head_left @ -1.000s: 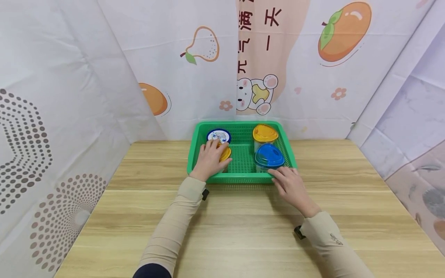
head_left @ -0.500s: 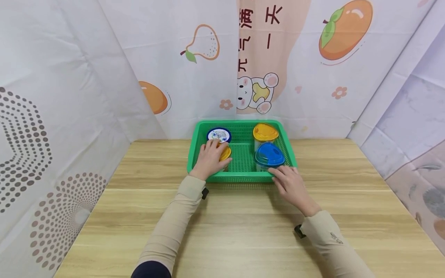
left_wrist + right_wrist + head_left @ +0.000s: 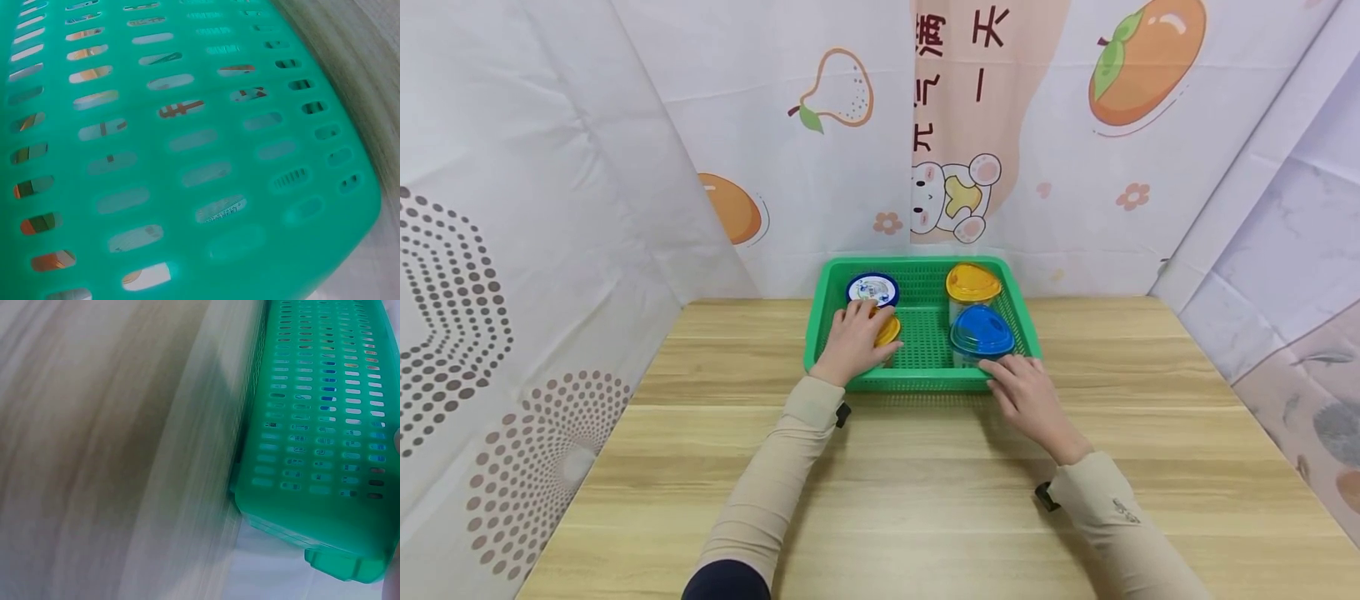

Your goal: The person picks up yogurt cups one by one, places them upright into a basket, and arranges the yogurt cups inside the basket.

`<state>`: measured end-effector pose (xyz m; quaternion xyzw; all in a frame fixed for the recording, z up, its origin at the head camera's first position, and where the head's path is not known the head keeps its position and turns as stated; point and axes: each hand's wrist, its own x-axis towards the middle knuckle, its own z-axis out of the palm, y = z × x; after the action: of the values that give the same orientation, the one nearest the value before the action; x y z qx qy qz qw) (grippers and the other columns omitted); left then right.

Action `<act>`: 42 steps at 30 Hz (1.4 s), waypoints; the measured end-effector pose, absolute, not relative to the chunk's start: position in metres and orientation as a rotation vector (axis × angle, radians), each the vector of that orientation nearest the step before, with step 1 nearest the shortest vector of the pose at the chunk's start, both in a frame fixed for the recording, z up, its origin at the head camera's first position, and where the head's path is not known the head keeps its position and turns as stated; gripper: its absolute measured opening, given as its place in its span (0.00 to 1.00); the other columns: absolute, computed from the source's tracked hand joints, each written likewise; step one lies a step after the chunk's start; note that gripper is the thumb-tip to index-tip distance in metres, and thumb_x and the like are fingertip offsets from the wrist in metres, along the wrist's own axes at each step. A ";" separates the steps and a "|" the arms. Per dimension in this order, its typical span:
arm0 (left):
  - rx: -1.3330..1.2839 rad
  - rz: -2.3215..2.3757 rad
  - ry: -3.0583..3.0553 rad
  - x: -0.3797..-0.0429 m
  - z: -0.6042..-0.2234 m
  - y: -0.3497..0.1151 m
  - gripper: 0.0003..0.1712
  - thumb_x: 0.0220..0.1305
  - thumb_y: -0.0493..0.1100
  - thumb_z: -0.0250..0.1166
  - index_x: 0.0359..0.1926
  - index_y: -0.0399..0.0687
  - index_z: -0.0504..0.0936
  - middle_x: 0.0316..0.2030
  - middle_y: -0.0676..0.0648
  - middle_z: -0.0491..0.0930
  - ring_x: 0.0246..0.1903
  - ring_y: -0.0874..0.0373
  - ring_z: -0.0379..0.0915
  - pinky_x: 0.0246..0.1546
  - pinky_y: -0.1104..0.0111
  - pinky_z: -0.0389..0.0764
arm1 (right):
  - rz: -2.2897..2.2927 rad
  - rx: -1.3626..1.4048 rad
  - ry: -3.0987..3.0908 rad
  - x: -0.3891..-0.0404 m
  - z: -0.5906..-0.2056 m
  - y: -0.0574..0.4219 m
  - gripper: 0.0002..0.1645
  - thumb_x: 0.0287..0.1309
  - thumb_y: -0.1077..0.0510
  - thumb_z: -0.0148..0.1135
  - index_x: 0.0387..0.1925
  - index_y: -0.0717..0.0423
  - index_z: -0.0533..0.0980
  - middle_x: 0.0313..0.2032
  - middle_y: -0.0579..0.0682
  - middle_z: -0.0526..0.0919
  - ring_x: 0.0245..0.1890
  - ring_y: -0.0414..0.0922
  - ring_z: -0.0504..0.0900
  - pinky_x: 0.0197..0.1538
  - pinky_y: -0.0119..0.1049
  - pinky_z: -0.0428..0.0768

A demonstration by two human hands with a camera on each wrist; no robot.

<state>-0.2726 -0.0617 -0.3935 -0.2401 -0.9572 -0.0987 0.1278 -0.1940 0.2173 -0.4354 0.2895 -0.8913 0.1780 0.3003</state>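
A green perforated plastic basket (image 3: pixel 925 385) stands at the far side of the table in the head view. My left hand (image 3: pixel 848 343) reaches into its left half and grips a yellow-lidded container (image 3: pixel 888 332), thumb on the near right side and fingers over the lid. Most of that container is hidden under the hand. At the front right corner, my right hand (image 3: pixel 1026 396) holds the basket's rim, fingertips over the edge. Just inside there sits a clear jar with a blue rounded-triangular lid (image 3: pixel 981 330). Both wrist views mainly show the slotted basket wall (image 3: pixel 206 144).
Behind the left hand is a round tub with a white, blue-rimmed lid (image 3: pixel 872 288). A clear jar with a yellow lid (image 3: pixel 973 283) stands behind the blue-lidded one. The basket backs onto a printed curtain (image 3: pixel 842 192). Wooden tabletop (image 3: pixel 917 500) stretches between the forearms.
The head view has tilted down a touch, so the scene sits slightly higher at the back. Both hands and the containers keep their places in the basket.
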 end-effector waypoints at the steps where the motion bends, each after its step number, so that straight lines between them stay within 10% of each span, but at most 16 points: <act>1: -0.703 -0.284 -2.785 -0.272 -0.393 -0.061 0.31 0.55 0.65 0.57 0.58 0.59 0.69 0.56 0.44 0.68 0.55 0.47 0.60 0.49 0.52 0.65 | 0.472 0.767 -2.367 -0.194 -0.435 0.217 0.17 0.49 0.63 0.62 0.44 0.56 0.78 0.29 0.50 0.77 0.31 0.47 0.73 0.41 0.42 0.65; 42: -0.749 -0.293 -2.771 -0.269 -0.385 -0.074 0.33 0.60 0.65 0.50 0.61 0.55 0.65 0.60 0.42 0.65 0.60 0.46 0.57 0.61 0.50 0.55 | 0.654 0.854 -2.350 -0.194 -0.427 0.221 0.21 0.47 0.66 0.63 0.46 0.58 0.76 0.34 0.53 0.77 0.36 0.46 0.72 0.42 0.42 0.67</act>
<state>-0.2689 -0.0744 -0.3851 -0.2574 -0.9525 -0.1008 0.1279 -0.1937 0.2206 -0.4271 0.3178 -0.8742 0.2434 0.2748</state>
